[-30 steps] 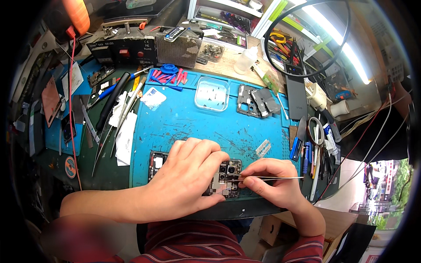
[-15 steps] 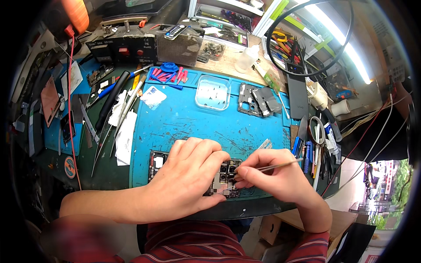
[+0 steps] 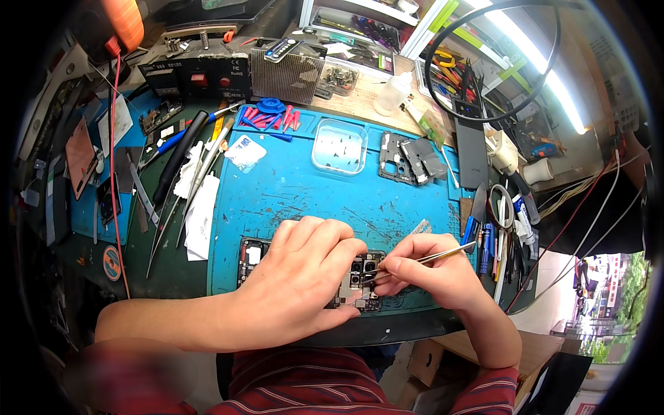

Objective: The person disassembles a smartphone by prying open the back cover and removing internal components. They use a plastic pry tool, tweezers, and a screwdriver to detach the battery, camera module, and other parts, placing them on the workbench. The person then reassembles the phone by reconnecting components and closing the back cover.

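An opened phone lies on the blue mat with its circuit board and black camera modules bare. My left hand spans the phone from above, its thumb at the near edge and fingers over the far side, holding it down and hiding its middle. Between the thumb and fingers of my right hand is a pair of metal tweezers. Their tips reach the board beside the camera modules; whether they grip a part is too small to tell.
On the blue mat stand a clear tray of tiny screws and a dismantled phone frame. Hand tools lie at left, with pens and more tools at right. A black cable loop hangs at upper right.
The tweezers' rear end has tipped up slightly and their arms now show apart. My right hand has shifted a little at the board; my left hand keeps its hold on the phone.
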The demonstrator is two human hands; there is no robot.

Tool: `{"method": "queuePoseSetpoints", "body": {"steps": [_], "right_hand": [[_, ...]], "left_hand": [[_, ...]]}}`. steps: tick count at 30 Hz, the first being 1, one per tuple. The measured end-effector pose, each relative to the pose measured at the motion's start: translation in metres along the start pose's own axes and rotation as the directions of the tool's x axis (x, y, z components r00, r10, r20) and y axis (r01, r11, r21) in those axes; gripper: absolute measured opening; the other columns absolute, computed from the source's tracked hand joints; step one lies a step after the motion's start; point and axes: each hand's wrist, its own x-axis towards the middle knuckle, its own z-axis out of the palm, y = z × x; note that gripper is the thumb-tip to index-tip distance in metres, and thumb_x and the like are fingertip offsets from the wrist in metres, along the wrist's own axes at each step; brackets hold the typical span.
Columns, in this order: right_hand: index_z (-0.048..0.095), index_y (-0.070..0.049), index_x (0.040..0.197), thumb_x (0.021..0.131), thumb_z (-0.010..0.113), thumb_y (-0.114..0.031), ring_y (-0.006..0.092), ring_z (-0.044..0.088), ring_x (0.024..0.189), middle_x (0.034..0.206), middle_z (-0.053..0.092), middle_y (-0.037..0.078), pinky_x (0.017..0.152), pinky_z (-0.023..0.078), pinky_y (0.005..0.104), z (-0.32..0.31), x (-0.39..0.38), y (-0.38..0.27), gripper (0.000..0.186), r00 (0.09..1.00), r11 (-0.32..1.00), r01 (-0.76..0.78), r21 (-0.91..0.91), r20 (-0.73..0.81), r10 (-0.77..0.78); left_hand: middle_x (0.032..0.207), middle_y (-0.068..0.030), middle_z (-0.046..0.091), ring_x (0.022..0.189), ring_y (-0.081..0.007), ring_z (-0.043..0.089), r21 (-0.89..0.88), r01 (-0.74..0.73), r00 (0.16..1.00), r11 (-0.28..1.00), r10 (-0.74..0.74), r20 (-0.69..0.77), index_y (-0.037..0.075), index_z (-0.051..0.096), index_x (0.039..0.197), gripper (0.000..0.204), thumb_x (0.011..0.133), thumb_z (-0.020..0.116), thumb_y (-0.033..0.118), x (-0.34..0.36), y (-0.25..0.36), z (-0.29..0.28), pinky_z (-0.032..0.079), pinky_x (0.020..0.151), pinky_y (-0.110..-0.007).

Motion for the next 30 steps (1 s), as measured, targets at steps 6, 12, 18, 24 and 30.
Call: {"method": "queuePoseSetpoints", "body": {"steps": [6, 12, 18, 24, 30], "right_hand": [[0.072, 0.009, 0.106, 0.104, 0.070, -0.010, 0.0215, 0.079, 0.091, 0.099, 0.078, 0.017, 0.081, 0.066, 0.0324, -0.004, 0.001, 0.003, 0.019, 1.000, 0.998, 0.001, 0.056, 0.026, -0.003], [0.072, 0.009, 0.109, 0.104, 0.068, -0.008, 0.0220, 0.079, 0.093, 0.101, 0.078, 0.016, 0.083, 0.066, 0.0333, -0.010, -0.001, 0.009, 0.018, 0.998, 0.995, 0.053, 0.088, 0.035, -0.056], [0.073, 0.004, 0.105, 0.095, 0.075, 0.000, 0.0187, 0.078, 0.088, 0.100, 0.079, 0.013, 0.077, 0.063, 0.0316, 0.001, -0.009, 0.025, 0.011, 0.811, 0.745, 0.551, -0.375, 0.030, -0.585], [0.075, -0.001, 0.103, 0.085, 0.083, 0.000, 0.0256, 0.078, 0.083, 0.095, 0.078, 0.013, 0.072, 0.062, 0.0328, 0.009, -0.010, 0.028, 0.020, 0.654, 0.447, 0.629, -0.636, 0.123, -0.747], [0.075, -0.001, 0.104, 0.085, 0.083, 0.000, 0.0262, 0.078, 0.083, 0.097, 0.078, 0.012, 0.071, 0.063, 0.0339, 0.012, -0.009, 0.024, 0.021, 0.639, 0.390, 0.637, -0.665, 0.172, -0.750]], "left_hand": [[0.127, -0.0139, 0.054, 0.122, -0.0343, 0.052, 0.013, -0.002, 1.000, 1.000, 0.002, -0.002, 0.002, 0.058, 0.131, 0.070, 0.075, 0.092, 0.026, 0.001, 0.002, -0.002, 0.039, 0.101, -0.046], [0.128, -0.0140, 0.054, 0.123, -0.0362, 0.051, 0.014, -0.003, 1.000, 1.000, 0.003, 0.018, 0.004, 0.059, 0.133, 0.073, 0.072, 0.094, 0.026, 0.000, 0.000, -0.001, 0.040, 0.103, -0.047], [0.128, -0.0145, 0.055, 0.123, -0.0359, 0.051, 0.008, 0.001, 1.000, 1.000, -0.001, -0.008, 0.003, 0.058, 0.133, 0.073, 0.074, 0.093, 0.026, 0.000, 0.001, 0.000, 0.040, 0.103, -0.047], [0.127, -0.0142, 0.055, 0.122, -0.0337, 0.052, 0.010, -0.007, 1.000, 1.000, 0.008, -0.017, 0.001, 0.056, 0.132, 0.071, 0.076, 0.091, 0.025, 0.000, 0.002, -0.001, 0.040, 0.101, -0.045], [0.127, -0.0144, 0.055, 0.122, -0.0338, 0.052, 0.013, -0.012, 1.000, 1.000, 0.012, -0.019, 0.001, 0.056, 0.132, 0.069, 0.077, 0.090, 0.025, 0.000, 0.002, -0.001, 0.039, 0.101, -0.045]]}}
